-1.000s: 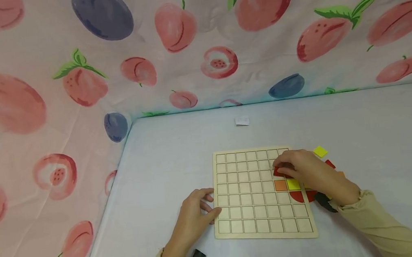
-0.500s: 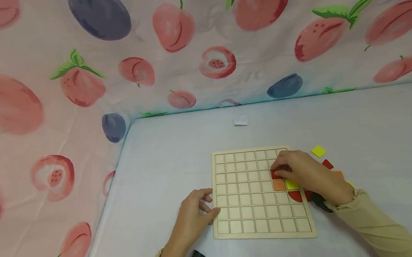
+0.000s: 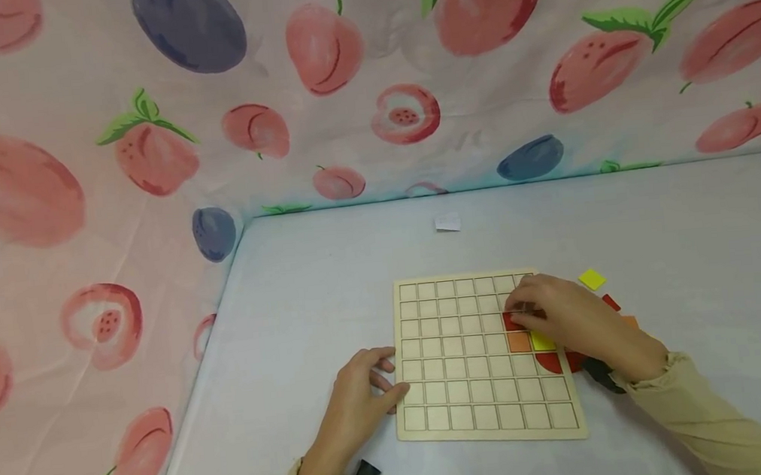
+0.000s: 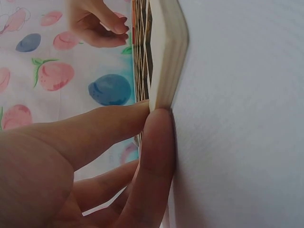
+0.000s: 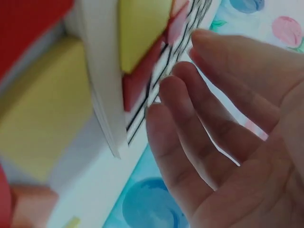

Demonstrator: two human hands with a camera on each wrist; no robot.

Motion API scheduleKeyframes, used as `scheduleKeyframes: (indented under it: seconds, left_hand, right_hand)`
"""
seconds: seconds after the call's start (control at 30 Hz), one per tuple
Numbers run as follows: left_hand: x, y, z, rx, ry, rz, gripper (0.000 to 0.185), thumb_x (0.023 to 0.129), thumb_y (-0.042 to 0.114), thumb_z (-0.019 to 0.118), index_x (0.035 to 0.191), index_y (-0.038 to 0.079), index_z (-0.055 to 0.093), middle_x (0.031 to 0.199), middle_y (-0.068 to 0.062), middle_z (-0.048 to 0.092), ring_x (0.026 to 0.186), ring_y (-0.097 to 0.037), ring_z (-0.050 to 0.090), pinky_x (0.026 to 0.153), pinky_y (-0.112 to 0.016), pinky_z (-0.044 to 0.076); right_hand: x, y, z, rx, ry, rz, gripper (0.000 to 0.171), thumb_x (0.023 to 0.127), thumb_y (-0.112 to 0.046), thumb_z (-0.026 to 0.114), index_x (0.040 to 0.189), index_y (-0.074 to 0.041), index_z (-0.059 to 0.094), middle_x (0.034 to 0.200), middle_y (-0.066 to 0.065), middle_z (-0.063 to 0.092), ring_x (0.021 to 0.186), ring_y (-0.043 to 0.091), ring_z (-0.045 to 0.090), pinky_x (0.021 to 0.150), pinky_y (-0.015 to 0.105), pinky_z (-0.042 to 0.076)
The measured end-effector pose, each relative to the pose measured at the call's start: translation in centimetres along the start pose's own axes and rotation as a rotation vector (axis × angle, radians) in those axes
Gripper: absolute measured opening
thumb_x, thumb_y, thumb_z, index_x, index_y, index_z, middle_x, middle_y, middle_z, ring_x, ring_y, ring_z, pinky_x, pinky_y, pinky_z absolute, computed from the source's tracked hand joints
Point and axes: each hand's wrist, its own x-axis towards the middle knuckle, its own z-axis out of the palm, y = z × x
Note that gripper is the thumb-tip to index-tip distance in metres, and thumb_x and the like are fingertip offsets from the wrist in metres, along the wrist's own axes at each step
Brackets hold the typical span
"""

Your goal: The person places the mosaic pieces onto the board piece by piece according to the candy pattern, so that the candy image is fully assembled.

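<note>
A wooden grid board (image 3: 464,381) lies flat on the pale table. My left hand (image 3: 385,385) rests at its left edge, with index finger and thumb (image 4: 154,142) pressed against the board's side (image 4: 167,57). My right hand (image 3: 529,310) reaches over the board's right part, its fingertips on a red tile (image 3: 513,322). That tile sits in the cell above an orange tile (image 3: 519,341), with a yellow tile (image 3: 543,342) beside it. A red curved piece (image 3: 549,363) lies below them. In the right wrist view the fingers (image 5: 190,109) are fairly straight beside the board (image 5: 102,95).
Loose tiles lie on the table right of the board: a yellow one (image 3: 591,279), a red one (image 3: 610,302) and an orange one (image 3: 629,320). A small white scrap (image 3: 447,222) lies further back. Fruit-print cloth walls stand behind and to the left.
My right hand has shifted the red tile slightly left and down into the cell above the orange tile. The left hand and the board have stayed put.
</note>
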Motion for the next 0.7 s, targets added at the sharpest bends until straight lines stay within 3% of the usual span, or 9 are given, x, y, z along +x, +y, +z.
scheduleKeyframes:
  seconds: [0.3,0.7]
  left_hand:
    - [0.0,0.0,0.0,0.015,0.006,0.010,0.049,0.080,0.003,0.080,0.125,-0.003,0.061,0.100,-0.005,0.060,0.071,-0.005,0.061,0.052,-0.019,0.055]
    - [0.0,-0.1,0.0,0.006,0.004,0.004,0.049,0.080,0.003,0.080,0.125,-0.003,0.061,0.100,-0.005,0.060,0.070,-0.005,0.061,0.051,-0.020,0.055]
  right_hand:
    - [-1.5,0.5,-1.4,-0.005,-0.030,0.006,0.011,0.087,-0.015,0.077,0.098,-0.013,0.075,0.093,-0.006,0.064,0.079,0.007,0.055,0.069,0.028,0.055]
    - [-3.0,1.1,-2.2,-0.019,-0.069,0.101,0.012,0.087,-0.014,0.075,0.100,-0.013,0.074,0.094,-0.005,0.064,0.082,0.011,0.056,0.071,0.032,0.055]
